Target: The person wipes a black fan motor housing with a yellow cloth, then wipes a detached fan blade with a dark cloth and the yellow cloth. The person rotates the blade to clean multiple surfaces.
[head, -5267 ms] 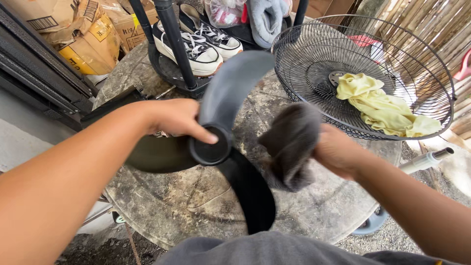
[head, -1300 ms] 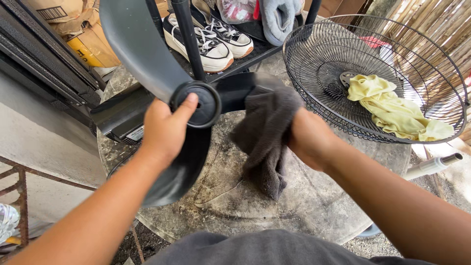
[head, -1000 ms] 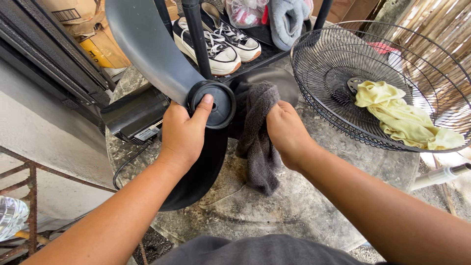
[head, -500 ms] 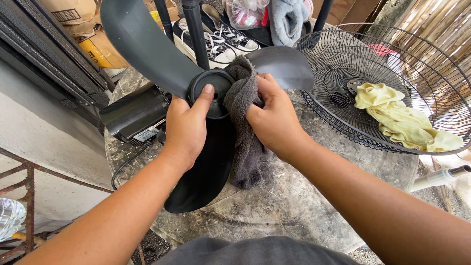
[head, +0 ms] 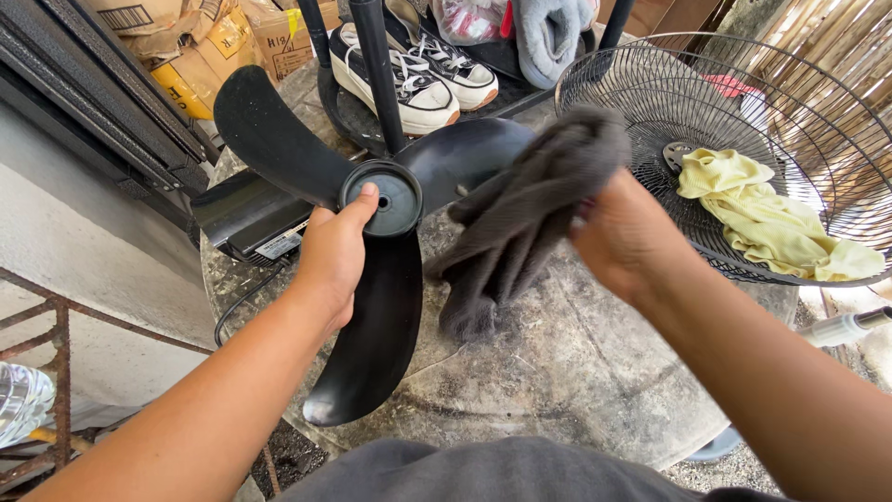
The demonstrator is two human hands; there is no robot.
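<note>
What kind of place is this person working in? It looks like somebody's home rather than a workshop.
Most likely an outdoor spot beside a house, such as a porch or yard. A round stone table serves as the workbench, sneakers sit on a rack behind it, a bamboo fence runs alongside, and filled sacks are stacked by the wall.

L hand grips black fan blade hub; R hand presses grey cloth on blade.

Home's outdoor yard; sneakers on rack, stone table, bamboo fence
</note>
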